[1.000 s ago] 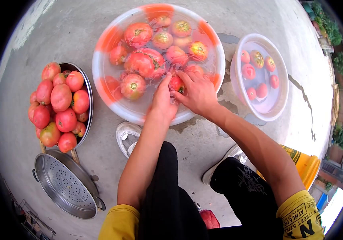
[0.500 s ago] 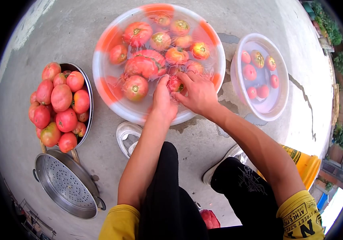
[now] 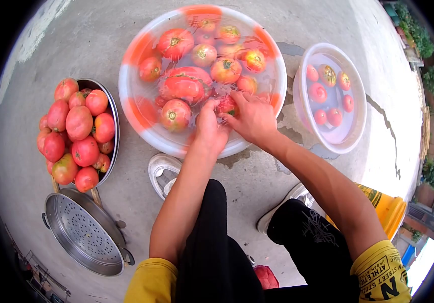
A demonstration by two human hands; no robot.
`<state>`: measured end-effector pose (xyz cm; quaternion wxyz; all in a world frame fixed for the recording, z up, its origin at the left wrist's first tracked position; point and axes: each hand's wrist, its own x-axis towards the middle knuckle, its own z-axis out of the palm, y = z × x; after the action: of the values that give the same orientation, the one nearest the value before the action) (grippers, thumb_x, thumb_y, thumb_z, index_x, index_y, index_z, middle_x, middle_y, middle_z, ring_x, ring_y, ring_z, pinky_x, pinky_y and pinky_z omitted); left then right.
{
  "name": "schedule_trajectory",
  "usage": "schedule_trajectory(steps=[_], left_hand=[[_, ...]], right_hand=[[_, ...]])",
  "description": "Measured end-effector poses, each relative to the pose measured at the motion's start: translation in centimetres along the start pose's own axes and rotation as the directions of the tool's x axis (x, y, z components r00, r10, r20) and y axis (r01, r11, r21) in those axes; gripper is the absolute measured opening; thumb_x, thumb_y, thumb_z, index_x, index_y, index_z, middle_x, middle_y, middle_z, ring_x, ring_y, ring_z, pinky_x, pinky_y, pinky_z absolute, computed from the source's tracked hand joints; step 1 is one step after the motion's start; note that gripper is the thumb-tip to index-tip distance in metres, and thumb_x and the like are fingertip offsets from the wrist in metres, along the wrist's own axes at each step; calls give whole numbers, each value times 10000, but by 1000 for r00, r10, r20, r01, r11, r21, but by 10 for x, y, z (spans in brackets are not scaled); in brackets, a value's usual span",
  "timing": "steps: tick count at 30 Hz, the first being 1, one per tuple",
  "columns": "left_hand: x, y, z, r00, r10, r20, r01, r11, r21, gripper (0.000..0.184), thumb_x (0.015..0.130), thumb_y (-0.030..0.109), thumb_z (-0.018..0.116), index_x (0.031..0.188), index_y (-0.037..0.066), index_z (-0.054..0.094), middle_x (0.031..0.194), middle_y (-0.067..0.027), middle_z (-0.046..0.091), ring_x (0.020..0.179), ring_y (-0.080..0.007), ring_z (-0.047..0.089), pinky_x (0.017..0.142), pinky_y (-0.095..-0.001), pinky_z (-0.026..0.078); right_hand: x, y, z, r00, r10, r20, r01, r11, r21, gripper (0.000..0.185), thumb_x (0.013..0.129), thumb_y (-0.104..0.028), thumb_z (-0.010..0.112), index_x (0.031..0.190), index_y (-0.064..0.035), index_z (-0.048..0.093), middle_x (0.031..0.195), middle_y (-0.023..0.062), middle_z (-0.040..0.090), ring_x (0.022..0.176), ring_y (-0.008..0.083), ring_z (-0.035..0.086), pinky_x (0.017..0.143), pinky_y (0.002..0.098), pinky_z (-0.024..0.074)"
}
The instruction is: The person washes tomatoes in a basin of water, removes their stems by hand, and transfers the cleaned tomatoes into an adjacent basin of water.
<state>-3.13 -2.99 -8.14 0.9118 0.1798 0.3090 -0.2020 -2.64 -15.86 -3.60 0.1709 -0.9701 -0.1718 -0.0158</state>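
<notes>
Between my two hands is a red tomato (image 3: pixel 226 106), partly under water near the front edge of the large white-and-orange basin (image 3: pixel 143 130). My left hand (image 3: pixel 211 127) cups its left side, the fingertips blurred by the water. Over its right side my right hand (image 3: pixel 253 116) is curled, thumb and fingers touching it. Several other tomatoes float around them, among them a large ribbed one (image 3: pixel 185 84) and a round one (image 3: pixel 175 115) just left of my left hand.
At the left, a metal bowl (image 3: pixel 117 129) heaped with tomatoes stands beside a perforated steamer pot (image 3: pixel 86 230). A smaller white basin (image 3: pixel 357 132) with several tomatoes in water is at the right. A yellow bucket (image 3: pixel 390 214) stands at the lower right, near my shoes.
The tomato between my hands has turned, and its green stem end shows less. Floating tomatoes have drifted slightly as the water ripples. Both hands stay in nearly the same place.
</notes>
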Motion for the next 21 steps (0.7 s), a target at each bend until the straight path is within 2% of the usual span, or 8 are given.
schedule_trajectory(steps=[2,6,8,12,14,18,20,21], left_hand=[[-6,1,10,1000,3,-29,-2,1000,10,220,934,164,456,1086,63,580,1077,-61,628,925,-194,613,851,-361,514],[-1,-1,4,998,9,-64,-7,999,36,216,931,154,473,1093,65,583,1049,-56,630,901,-188,604,839,-354,514],[-12,0,15,993,40,-112,-34,998,50,200,929,151,488,1085,67,583,1017,-45,638,896,-171,600,826,-349,514],[3,-2,-1,998,45,-54,-45,999,-5,173,935,148,489,1064,78,580,990,-36,629,888,-160,589,803,-332,510],[-1,1,-3,1000,4,-9,-3,998,70,157,941,145,485,1056,86,574,992,-32,612,887,-154,576,786,-316,503],[-2,-1,4,999,26,-34,-25,999,45,158,943,138,484,1066,84,568,988,-35,599,876,-153,570,775,-310,500],[-6,-1,11,996,63,-70,-61,998,30,141,936,123,495,1048,92,576,960,-29,614,791,-116,573,683,-268,499],[-9,0,15,996,62,-71,-60,998,31,141,936,123,495,1048,92,576,960,-29,614,791,-116,573,683,-268,499]], right_hand=[[0,0,-1,998,32,63,-30,999,-31,532,811,-439,692,1176,-64,599,897,120,661,839,293,667,763,416,513],[0,-1,-1,999,28,39,-26,998,-50,534,820,-454,682,1177,-65,597,890,125,664,838,294,667,764,420,512],[0,-2,-1,994,56,94,-51,997,-56,542,828,-463,673,1193,-70,595,904,121,667,845,295,664,769,421,510],[0,-4,-3,997,55,61,-54,998,-20,518,837,-449,668,1214,-101,593,903,111,665,857,290,664,774,422,509],[0,-4,-5,997,32,67,-31,999,-11,475,846,-431,665,1211,-135,596,890,104,662,871,282,664,780,420,507],[0,-1,-1,1000,-16,25,15,1000,5,447,846,-416,667,1203,-157,598,874,103,657,869,278,667,775,421,508],[-1,0,2,999,4,38,-4,1000,-15,440,834,-409,678,1180,-148,602,865,98,662,838,280,671,760,423,508],[-1,0,2,999,5,38,-4,1000,-14,440,834,-409,678,1180,-148,602,865,98,662,838,280,671,760,423,508]])
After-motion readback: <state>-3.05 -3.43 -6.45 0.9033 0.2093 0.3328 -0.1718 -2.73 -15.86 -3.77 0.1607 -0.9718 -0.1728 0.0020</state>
